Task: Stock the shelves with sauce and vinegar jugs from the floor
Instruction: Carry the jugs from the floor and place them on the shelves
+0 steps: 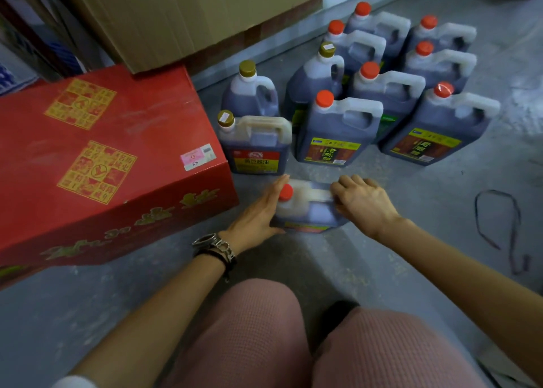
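A red-capped jug [305,208] of dark liquid stands on the grey floor right in front of my knees. My right hand [364,204] grips its white handle from above, fingers curled over it. My left hand [258,211] lies flat against the jug's left side, fingers straight. Behind it stand several more jugs: a gold-capped soy sauce jug [255,143] with a red label, and red-capped vinegar jugs [338,129] with yellow labels. No shelf is in view.
A large red carton [97,158] lies on the floor at the left, close to the jugs. A brown cardboard box [176,14] overhangs it behind. A loose dark strap [499,226] lies on the floor at the right.
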